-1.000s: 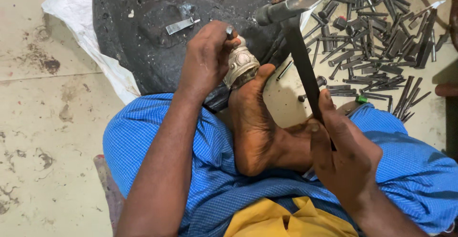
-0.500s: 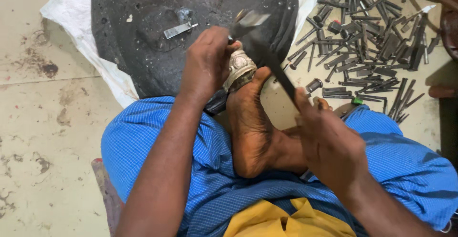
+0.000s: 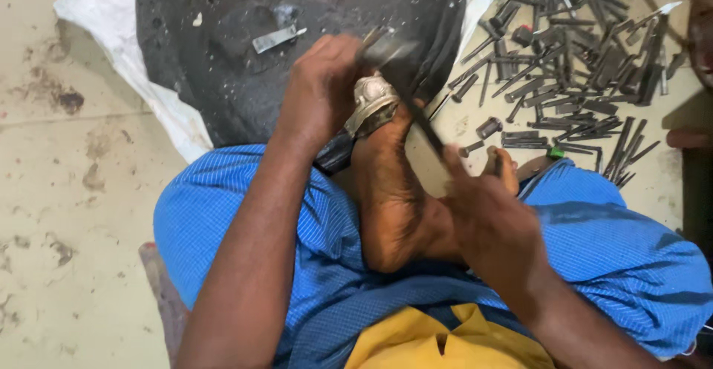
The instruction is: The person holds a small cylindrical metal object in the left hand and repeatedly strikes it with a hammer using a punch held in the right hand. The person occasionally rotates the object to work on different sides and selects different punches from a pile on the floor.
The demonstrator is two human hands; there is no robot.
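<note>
**Desk:** What's in the frame?

**Operator:** From the head camera I see a seated worker on a stained concrete floor (image 3: 67, 213), one bare foot (image 3: 390, 191) drawn up across a blue checked cloth (image 3: 245, 213) on the lap. The left hand (image 3: 319, 94) is closed around a thin metal punch (image 3: 369, 38), its tip set on a small silver-coloured embossed metal piece (image 3: 371, 102). That piece sits at the toes, pinned against the edge of a large dark rounded stone block (image 3: 223, 57).

**Desk:** And the other hand?

**Operator:** The right hand (image 3: 490, 206) has its grip wrapped tight round the dark handle of a hammer (image 3: 416, 109). The head is blurred, just beside the punch's top; I can't tell whether it is touching.

**Desk:** How far along is the work?

**Operator:** My reading: mid-way. The silver piece already shows raised relief on the side I can see, so some shaping looks done. Both tools are engaged on it, so it isn't finished. How much of the far side is left I can't see.

**Desk:** Anything else nearby?

**Operator:** A heap of dark metal punches and chisels (image 3: 572, 64) lies on the floor to the right, well apart from the hands. A flat grey metal strip (image 3: 276, 39) rests on the block, and a white sack (image 3: 126, 50) lies under it.
</note>
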